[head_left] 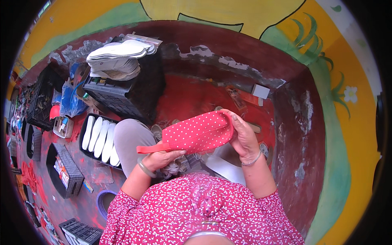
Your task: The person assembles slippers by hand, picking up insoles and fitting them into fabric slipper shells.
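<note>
A red cloth shoe upper [198,132] with white dots is stretched out in front of my chest, held between both hands. My left hand [161,158] grips its left end from below, the thumb lying along the lower edge. A plain red strap [152,148] sticks out to the left past that hand. At the other end, my right hand [245,139] is closed on the rounded edge, with its thumb on the near side and fingers partly hidden behind the cloth. A seam runs along the upper's middle.
White shoe soles [118,57] are stacked on a black crate [126,87] at the far left. More white insoles [100,136] stand in a black bin by my knee. Checked baskets [67,169] and a purple-rimmed bucket [105,200] are at left. A wall [294,143] rises at right.
</note>
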{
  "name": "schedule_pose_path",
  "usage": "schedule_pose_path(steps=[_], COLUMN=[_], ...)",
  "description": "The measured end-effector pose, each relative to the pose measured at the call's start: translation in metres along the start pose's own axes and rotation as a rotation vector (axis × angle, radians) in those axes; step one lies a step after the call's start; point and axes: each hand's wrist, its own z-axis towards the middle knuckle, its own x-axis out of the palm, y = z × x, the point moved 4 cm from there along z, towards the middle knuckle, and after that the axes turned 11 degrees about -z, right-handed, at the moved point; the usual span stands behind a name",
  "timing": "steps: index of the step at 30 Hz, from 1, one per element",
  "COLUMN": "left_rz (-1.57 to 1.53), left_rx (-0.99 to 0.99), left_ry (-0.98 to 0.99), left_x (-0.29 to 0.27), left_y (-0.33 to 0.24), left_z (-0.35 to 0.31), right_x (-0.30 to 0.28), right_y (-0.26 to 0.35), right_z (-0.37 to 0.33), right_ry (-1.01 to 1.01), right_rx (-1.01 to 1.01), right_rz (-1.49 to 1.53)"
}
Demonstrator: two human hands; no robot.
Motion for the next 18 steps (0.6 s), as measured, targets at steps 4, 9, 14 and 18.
schedule_pose_path(steps=[4,9,14,18], left_rz=[0.010,-0.065,-0.018,-0.125], left_rx=[0.024,0.027,-0.029,-0.082], left_ry=[-0.021,-0.033,-0.039,-0.110], left_x=[0.000,0.003,-0.002,-0.003], left_y=[0.000,0.004,0.015,0.021], left_z=[-0.001,-0.001,0.002,0.005], right_x=[-0.011,-0.029,-0.019,-0.014], right_y=[-0.006,-0.019,-0.020,-0.028], right_z=[-0.007,-0.005,-0.002,0.001], right_ry=[-0.166,-0.298,-0.266,-0.222], right_rx=[0.032,-0.121,-0.026,0.039], right_rz=[-0.193,-0.314,0.185,0.400])
